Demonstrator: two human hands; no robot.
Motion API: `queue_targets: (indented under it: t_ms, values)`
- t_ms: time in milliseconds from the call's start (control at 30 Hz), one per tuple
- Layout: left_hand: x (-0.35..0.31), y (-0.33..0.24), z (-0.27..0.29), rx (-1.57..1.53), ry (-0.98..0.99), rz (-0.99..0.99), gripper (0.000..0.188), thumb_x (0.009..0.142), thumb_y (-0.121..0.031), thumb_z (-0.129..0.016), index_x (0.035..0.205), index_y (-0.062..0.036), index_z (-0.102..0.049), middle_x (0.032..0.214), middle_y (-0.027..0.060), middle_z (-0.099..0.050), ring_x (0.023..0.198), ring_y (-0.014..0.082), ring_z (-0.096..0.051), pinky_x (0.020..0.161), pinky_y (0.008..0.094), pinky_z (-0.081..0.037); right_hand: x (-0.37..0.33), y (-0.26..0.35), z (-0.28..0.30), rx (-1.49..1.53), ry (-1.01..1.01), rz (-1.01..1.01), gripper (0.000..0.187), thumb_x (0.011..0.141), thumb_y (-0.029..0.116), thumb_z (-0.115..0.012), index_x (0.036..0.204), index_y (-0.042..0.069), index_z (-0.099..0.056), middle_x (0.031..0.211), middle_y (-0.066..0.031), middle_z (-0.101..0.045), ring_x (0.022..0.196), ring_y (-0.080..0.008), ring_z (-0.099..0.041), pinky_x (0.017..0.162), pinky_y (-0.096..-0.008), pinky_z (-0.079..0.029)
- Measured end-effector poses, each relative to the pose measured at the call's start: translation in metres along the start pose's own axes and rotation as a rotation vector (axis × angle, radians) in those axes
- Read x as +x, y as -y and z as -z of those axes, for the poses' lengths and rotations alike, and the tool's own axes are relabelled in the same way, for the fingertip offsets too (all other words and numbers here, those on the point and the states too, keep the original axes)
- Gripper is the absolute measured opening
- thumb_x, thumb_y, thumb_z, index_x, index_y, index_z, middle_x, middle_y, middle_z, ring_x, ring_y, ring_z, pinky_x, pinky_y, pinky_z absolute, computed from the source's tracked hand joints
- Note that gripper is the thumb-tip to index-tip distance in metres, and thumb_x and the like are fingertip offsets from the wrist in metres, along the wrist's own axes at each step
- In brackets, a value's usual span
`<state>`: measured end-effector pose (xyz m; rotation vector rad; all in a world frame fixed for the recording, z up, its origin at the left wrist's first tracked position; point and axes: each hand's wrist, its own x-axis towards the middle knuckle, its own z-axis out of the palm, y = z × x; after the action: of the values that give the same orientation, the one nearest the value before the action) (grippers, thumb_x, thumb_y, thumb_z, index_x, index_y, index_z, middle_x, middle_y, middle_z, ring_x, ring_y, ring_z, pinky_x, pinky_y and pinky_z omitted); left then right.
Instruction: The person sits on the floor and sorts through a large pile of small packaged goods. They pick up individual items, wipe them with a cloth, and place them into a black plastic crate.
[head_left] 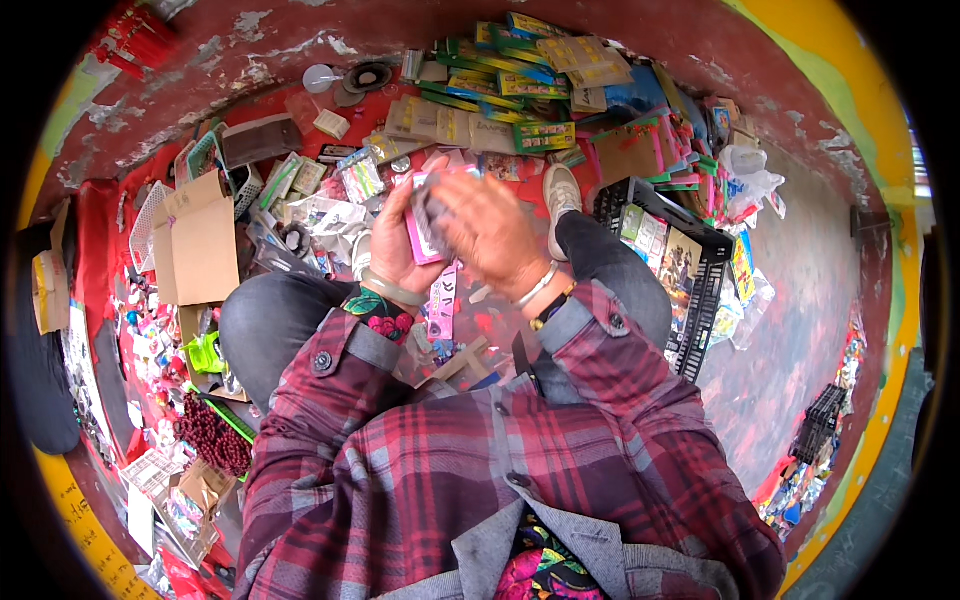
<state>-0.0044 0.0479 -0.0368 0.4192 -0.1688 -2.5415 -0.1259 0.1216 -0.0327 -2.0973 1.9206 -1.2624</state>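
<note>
My left hand (394, 240) holds a flat pink-and-white box (423, 243) upright between my knees, its thumb and palm along the box's left side. Pressed against the face of that box is a dark grey cloth (433, 214), under the fingers of my right hand (497, 228). Motion smears the right fingers and the cloth, and together they hide most of the box's front. Just below the hands, a narrow pink printed box (441, 308) lies among scraps on the floor.
Beyond my hands lie piles of green-and-yellow packages (520, 85). A black plastic crate (705, 300) of packets stands by my right knee. To the left are an open cardboard box (200, 245), dark red beads (213, 435) and loose small goods. A white plastic bag (748, 180) lies far right.
</note>
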Motion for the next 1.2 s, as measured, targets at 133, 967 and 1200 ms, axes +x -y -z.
queue_targets:
  t_ms: [133, 967, 1200]
  values:
    - [-0.001, -0.006, -0.014, 0.109, 0.003, -0.015, 0.05, 0.087, -0.016, -0.05, 0.134, -0.0044, -0.038, 0.125, 0.0143, -0.051, 0.113, 0.0281, -0.053, 0.096, 0.0439, -0.044, 0.006, -0.027, 0.007, 0.216, -0.083, -0.499, 0.032, 0.09, 0.027, -0.052, 0.107, 0.001, -0.062, 0.104, -0.016, -0.063, 0.101, -0.0324, -0.059, 0.085, -0.0337, -0.045]
    - [0.012, -0.056, -0.038, 0.088, -0.218, -0.619, 0.031, 0.089, -0.01, -0.049, 0.116, 0.0059, -0.049, 0.117, 0.0173, -0.057, 0.107, 0.029, -0.057, 0.095, 0.0415, -0.045, 0.011, -0.037, 0.035, 1.308, 0.085, -0.806, 0.024, 0.085, 0.012, -0.057, 0.104, -0.002, -0.062, 0.104, -0.0087, -0.064, 0.092, -0.014, -0.06, 0.084, -0.0254, -0.046]
    - [0.01, -0.022, -0.033, 0.161, -0.104, -0.427, 0.035, 0.088, -0.012, -0.052, 0.121, 0.0009, -0.047, 0.117, 0.0151, -0.057, 0.107, 0.0285, -0.057, 0.092, 0.0419, -0.047, 0.014, 0.0, 0.069, 1.281, 0.093, -0.978, 0.037, 0.084, 0.036, -0.063, 0.092, 0.0, -0.065, 0.077, -0.0024, -0.064, 0.065, -0.0102, -0.06, 0.06, -0.0237, -0.048]
